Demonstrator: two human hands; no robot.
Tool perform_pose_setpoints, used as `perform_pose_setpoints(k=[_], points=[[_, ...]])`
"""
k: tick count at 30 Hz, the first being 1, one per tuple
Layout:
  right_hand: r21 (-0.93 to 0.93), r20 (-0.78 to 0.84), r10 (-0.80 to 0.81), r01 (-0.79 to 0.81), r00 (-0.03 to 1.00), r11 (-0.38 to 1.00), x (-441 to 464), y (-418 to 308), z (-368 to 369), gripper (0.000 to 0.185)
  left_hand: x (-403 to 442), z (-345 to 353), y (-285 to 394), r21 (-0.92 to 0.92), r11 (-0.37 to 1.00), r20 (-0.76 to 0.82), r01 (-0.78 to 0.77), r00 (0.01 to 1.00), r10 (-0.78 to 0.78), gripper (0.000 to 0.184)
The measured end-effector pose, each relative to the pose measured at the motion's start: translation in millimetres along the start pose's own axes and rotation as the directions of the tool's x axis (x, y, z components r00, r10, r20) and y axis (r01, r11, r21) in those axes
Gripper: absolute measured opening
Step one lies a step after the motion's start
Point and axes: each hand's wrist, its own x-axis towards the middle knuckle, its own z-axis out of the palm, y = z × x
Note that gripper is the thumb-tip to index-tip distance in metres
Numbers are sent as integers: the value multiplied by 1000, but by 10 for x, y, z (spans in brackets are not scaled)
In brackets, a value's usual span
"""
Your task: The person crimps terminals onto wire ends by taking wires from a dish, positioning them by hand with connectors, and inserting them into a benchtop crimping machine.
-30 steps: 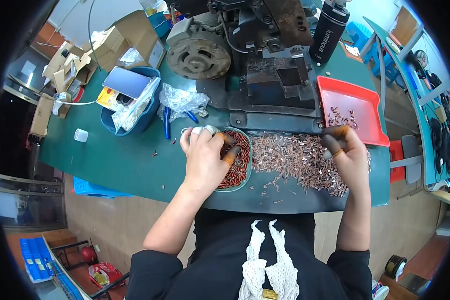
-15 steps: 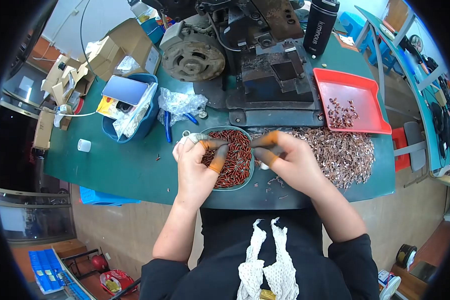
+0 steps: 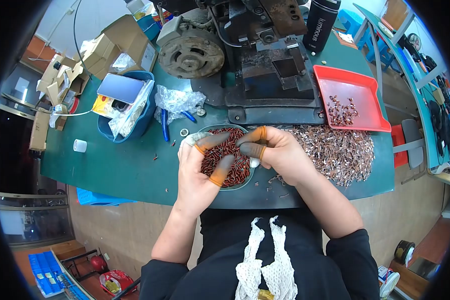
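My left hand (image 3: 195, 167) hovers over the left side of a green-rimmed bowl (image 3: 250, 179), its thumb and forefinger spread apart with nothing visible between them. Orange-and-dark finger covers sit on the thumb and forefinger of both hands. Many small reddish-brown, rod-like pieces (image 3: 237, 170) fill the bowl. At the bowl's right edge, my right hand (image 3: 285, 155) has its thumb and forefinger brought together; whatever is between the tips is too small to make out. White wrapping covers other fingertips. Behind my right hand spreads a heap of small copper-coloured metal pieces (image 3: 342, 155).
A heavy machine (image 3: 277, 107) stands behind the bowl. At right is a red tray (image 3: 352, 82) with some small pieces (image 3: 342, 112) and a black bottle (image 3: 321, 25). Left are blue-handled pliers (image 3: 165, 125), a plastic bag (image 3: 177, 102), a blue basket (image 3: 145, 117) and a white roll (image 3: 80, 145).
The thumb and forefinger of my left hand have parted. My right hand has shifted slightly left and up, over the bowl's edge. The view has moved a little.
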Motion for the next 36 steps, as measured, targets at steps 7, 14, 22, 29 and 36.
perform_pose_setpoints(k=[7,14,22,29,36], points=[[293,124,196,-225,973,929,-155,5,-152,16,-13,168,-12,97,950,-13,-297,954,299,26],[-425,-126,-128,63,984,903,-648,-75,-342,15,-101,240,35,47,956,0,-291,957,291,25],[-952,90,-447,208,890,222,-1281,264,-686,33,-179,244,-22,-308,951,-1,17,1000,-19,20],[-947,250,-490,317,835,56,-1410,405,-749,36,-153,322,38,-256,966,28,-31,999,40,17],[-843,195,-556,428,808,326,-1283,403,-804,20,-64,297,35,-92,988,73,-124,989,131,15]])
